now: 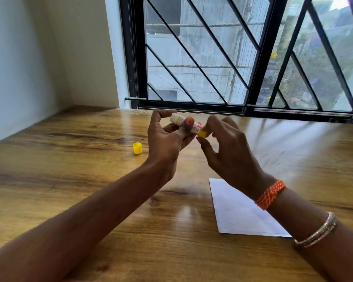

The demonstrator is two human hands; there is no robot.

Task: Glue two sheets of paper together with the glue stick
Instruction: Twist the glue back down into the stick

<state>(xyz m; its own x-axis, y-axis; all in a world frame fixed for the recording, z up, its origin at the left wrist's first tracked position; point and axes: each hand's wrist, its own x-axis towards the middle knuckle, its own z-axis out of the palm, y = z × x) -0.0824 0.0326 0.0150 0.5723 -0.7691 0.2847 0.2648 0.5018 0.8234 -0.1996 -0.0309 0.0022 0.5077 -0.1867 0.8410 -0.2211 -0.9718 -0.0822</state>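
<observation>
On a broad wooden table (69, 190) under a barred window, white paper (236, 212) lay near the front edge, with open room all around. Above it, the left hand (167, 139) gripped a white glue stick tube (183, 122), while the right hand (226, 147) pinched its yellow twist base (202, 133). The small yellow cap (137, 148) stood apart, already off; gluing and pressing seemingly remained.

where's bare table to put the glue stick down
Bare wood runs along the table left of the yellow cap, and right of the paper. The middle is crowded by both forearms and the paper.
</observation>
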